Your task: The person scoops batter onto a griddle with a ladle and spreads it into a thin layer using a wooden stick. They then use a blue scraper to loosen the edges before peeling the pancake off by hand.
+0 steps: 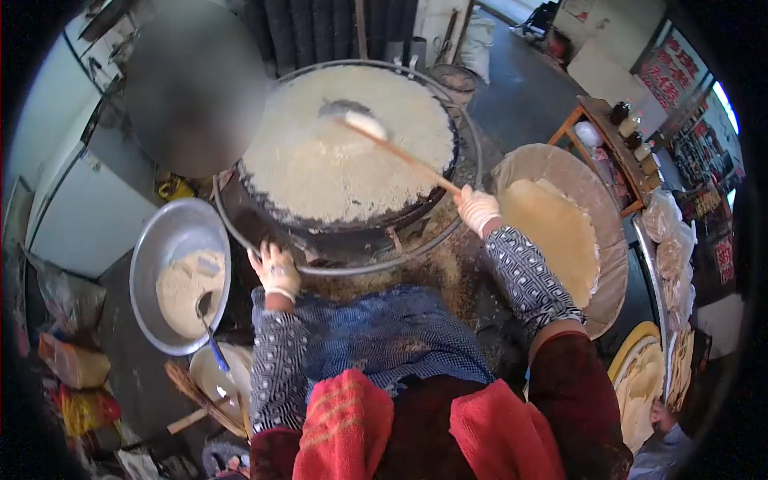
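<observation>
Head view: my right hand (478,210) was closed around the rear end of the wooden handle (408,158), upper centre of the frame, its pale head (366,125) over the batter sheet (320,180). I rated the handle light and stiff, best gripped there; the sheet, soft and fragile. My left hand (278,274), left of centre, was open, fingers spread at the metal ring (344,272).

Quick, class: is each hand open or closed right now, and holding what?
Left hand: open, fingers spread at the metal ring.
Right hand: closed around the wooden handle.
</observation>
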Demonstrator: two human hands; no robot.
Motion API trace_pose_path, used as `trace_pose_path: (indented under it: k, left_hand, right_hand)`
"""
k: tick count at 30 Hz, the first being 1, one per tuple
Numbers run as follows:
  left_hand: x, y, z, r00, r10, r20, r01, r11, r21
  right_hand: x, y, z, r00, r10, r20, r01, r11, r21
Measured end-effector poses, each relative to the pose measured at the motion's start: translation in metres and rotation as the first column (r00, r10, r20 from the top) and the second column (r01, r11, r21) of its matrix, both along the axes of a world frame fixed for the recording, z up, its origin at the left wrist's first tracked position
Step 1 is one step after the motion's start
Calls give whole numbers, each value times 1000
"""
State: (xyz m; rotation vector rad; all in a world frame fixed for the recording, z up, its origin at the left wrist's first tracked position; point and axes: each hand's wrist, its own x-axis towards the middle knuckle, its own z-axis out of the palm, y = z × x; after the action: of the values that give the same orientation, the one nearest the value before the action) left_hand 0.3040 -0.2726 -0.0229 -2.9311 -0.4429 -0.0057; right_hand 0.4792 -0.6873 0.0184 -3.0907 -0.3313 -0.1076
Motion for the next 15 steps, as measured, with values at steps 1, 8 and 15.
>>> trace_pose_path:
  k: [1, 8, 15]
  left_hand:
    - [0, 8, 1, 999, 27, 33, -29, 998, 55]
    - [-9, -67, 36, 759, -359, 544, 526, 830, -186]
    - [3, -141, -13, 899, -400, 179, 438, 830, -345]
  right_hand:
    - [-1, 4, 7, 1000, 13, -26, -14, 999, -41]
    - [-16, 7, -1, 996, 35, -77, -37, 999, -26]
    - [-12, 26, 11, 975, 110, -194, -91, 990, 105]
